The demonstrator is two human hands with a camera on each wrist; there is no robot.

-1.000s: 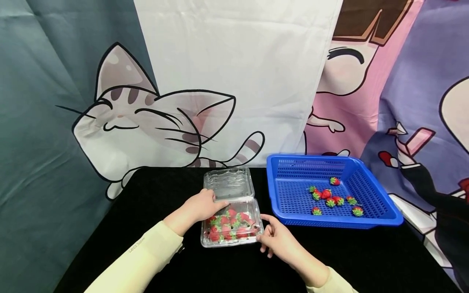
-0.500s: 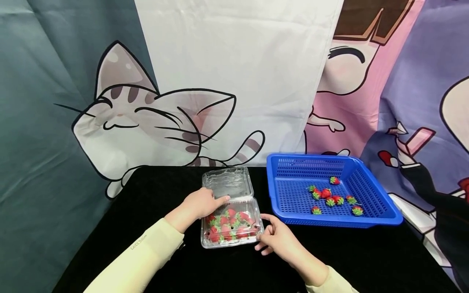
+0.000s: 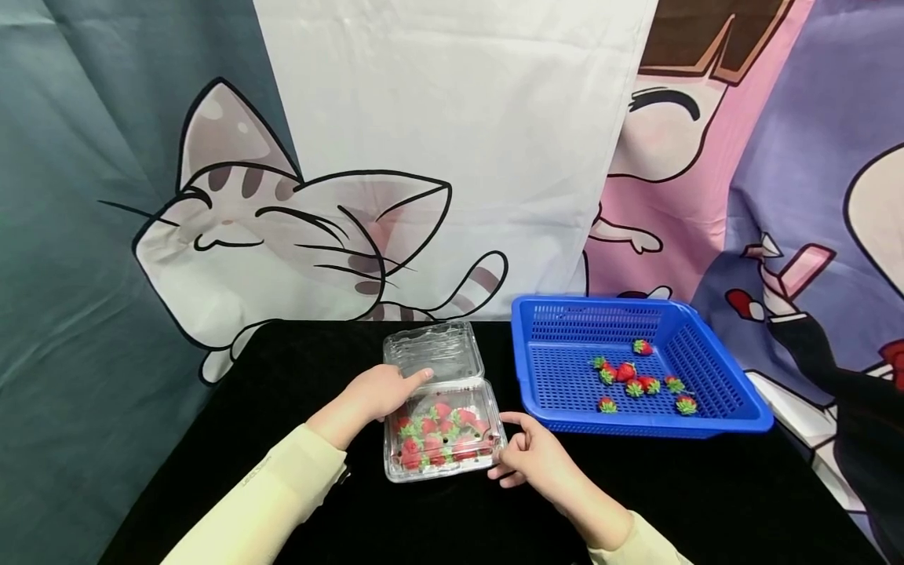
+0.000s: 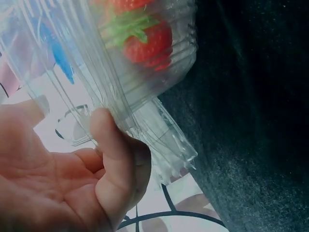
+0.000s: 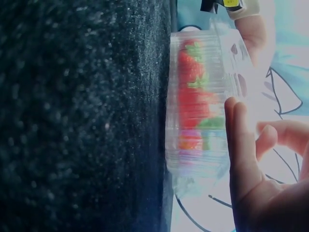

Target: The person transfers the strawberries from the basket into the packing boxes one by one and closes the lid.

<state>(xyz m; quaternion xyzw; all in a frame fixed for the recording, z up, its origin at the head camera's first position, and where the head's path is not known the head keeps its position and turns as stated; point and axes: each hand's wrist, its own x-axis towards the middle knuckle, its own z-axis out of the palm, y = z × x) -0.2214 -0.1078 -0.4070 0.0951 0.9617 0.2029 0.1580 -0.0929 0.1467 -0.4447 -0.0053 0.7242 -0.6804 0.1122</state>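
In the head view, a clear plastic clamshell box [image 3: 445, 468] filled with strawberries [image 3: 441, 428] lies on the black cloth, with small vent holes in its top. Behind the filled part, a clear see-through section [image 3: 438, 351] spreads toward the back. My left hand [image 3: 377, 391] holds the box's left edge, thumb straight over the top; in the left wrist view a bent finger [image 4: 115, 150] meets the rim. At the near right corner, my right hand [image 3: 540, 463] holds the side between thumb and index finger. The right wrist view shows its fingers [image 5: 239, 130] right at the box wall.
A blue plastic basket [image 3: 526, 384] with several loose strawberries [image 3: 625, 371] in it stands right of the box. Black cloth [image 3: 395, 522] covers the table, and a printed cartoon curtain [image 3: 459, 141] hangs close behind.
My left hand has shifted slightly left and back, its thumb lifting away from the middle of the top. The box has turned a little. My right hand stays nearly in place.
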